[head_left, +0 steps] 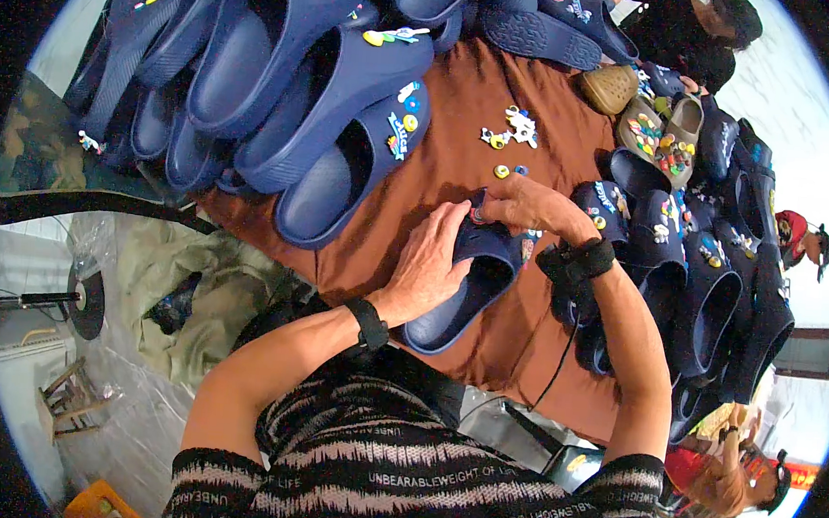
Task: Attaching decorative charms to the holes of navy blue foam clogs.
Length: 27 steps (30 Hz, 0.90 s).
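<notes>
Cloth-covered desk over a pale floor

A rust-brown cloth (463, 91) covers the desk beneath the hands; a small wooden stool (69, 395) stands on the pale floor (139, 423) far left.

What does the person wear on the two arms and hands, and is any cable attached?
Both forearms are bare. The left hand has no glove; a black band circles its wrist. The right hand is also gloveless, with a bulkier black strap at the wrist, from which a thin black cable hangs down. Short sleeves are knitted, black with pale stripes.

- head cam looks steeply down from the wearer's head, close over the brown-clothed table (462, 100); near edge by the chest
- fisheye bends the rim; only one view
</notes>
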Each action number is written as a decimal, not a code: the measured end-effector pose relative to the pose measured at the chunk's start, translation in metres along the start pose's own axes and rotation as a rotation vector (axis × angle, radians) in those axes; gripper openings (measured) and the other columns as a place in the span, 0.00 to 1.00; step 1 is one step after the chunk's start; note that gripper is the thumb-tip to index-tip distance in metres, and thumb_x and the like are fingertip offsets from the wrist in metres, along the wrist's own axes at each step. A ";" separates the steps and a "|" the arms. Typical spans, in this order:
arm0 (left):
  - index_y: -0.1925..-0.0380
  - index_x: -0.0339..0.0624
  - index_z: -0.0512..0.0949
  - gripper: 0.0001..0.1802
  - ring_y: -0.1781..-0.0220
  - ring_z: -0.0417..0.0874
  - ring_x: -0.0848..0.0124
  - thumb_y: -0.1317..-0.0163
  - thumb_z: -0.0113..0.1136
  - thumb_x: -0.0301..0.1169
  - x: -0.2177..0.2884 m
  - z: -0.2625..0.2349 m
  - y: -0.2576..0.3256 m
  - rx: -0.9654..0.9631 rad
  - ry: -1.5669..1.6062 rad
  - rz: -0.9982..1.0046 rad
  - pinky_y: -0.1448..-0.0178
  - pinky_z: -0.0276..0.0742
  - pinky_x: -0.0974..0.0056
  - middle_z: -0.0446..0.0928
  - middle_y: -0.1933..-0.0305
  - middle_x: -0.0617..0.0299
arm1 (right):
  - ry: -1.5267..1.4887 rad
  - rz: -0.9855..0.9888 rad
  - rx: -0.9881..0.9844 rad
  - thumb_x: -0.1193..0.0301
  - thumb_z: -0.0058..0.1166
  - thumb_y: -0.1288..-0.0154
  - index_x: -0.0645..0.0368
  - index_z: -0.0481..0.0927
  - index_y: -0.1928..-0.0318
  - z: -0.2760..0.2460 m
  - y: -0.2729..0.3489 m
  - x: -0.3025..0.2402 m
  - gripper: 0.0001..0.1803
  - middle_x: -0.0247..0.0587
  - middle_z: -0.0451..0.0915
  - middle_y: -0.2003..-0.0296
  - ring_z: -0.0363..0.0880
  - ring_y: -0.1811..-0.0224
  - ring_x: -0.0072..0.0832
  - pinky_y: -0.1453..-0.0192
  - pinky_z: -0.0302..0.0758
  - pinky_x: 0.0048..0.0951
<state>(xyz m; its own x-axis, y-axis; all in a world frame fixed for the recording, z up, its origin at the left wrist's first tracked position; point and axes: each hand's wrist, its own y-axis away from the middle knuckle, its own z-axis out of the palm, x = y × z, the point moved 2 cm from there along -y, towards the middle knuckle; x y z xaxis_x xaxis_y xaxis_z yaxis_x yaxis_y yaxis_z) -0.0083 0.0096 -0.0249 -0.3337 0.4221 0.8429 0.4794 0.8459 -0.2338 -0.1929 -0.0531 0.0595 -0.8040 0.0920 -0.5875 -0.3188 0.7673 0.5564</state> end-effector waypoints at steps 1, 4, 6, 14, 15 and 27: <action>0.27 0.39 0.55 0.43 0.24 0.59 0.43 0.41 0.65 0.24 0.000 0.000 0.000 -0.004 0.001 -0.004 0.21 0.56 0.49 0.58 0.27 0.39 | 0.033 -0.011 0.021 0.58 0.58 0.35 0.61 0.86 0.61 0.000 -0.001 0.000 0.17 0.40 0.79 0.77 0.77 0.76 0.28 0.70 0.75 0.33; 0.28 0.41 0.57 0.42 0.25 0.60 0.44 0.41 0.65 0.24 0.001 -0.003 0.000 -0.016 -0.011 -0.002 0.21 0.58 0.50 0.59 0.28 0.41 | 0.096 -0.022 0.118 0.58 0.60 0.36 0.62 0.86 0.62 -0.013 -0.007 0.013 0.17 0.46 0.82 0.76 0.81 0.75 0.34 0.67 0.78 0.38; 0.29 0.42 0.58 0.41 0.26 0.62 0.44 0.42 0.65 0.24 0.004 -0.004 -0.001 -0.021 0.000 0.008 0.22 0.59 0.50 0.60 0.29 0.43 | 0.183 0.106 0.382 0.58 0.59 0.35 0.59 0.87 0.57 -0.031 -0.015 0.038 0.17 0.49 0.86 0.69 0.86 0.67 0.41 0.60 0.80 0.43; 0.32 0.46 0.63 0.38 0.30 0.65 0.44 0.43 0.65 0.23 0.004 -0.003 -0.001 -0.021 0.006 0.050 0.26 0.64 0.49 0.62 0.32 0.46 | -0.093 0.138 0.451 0.65 0.66 0.39 0.60 0.87 0.54 -0.039 -0.050 0.084 0.15 0.50 0.86 0.65 0.87 0.62 0.36 0.56 0.79 0.37; 0.32 0.47 0.63 0.38 0.30 0.65 0.45 0.43 0.65 0.23 0.004 -0.001 -0.002 -0.029 0.012 0.041 0.26 0.64 0.50 0.62 0.32 0.46 | 0.002 0.077 0.424 0.64 0.67 0.40 0.61 0.86 0.55 -0.036 -0.055 0.087 0.16 0.51 0.86 0.66 0.86 0.62 0.37 0.57 0.79 0.37; 0.33 0.46 0.64 0.37 0.30 0.66 0.46 0.43 0.64 0.22 0.004 -0.003 -0.001 -0.022 0.035 0.054 0.26 0.63 0.50 0.63 0.34 0.46 | 0.099 -0.133 0.375 0.71 0.55 0.34 0.64 0.82 0.48 -0.033 -0.060 0.091 0.16 0.42 0.85 0.65 0.84 0.65 0.33 0.59 0.79 0.34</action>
<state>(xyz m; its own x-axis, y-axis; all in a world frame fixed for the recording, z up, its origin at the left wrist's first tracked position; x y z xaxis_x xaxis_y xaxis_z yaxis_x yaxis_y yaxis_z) -0.0081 0.0098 -0.0198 -0.2786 0.4547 0.8460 0.5138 0.8148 -0.2687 -0.2640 -0.1119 -0.0081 -0.8184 -0.0706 -0.5703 -0.2324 0.9483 0.2161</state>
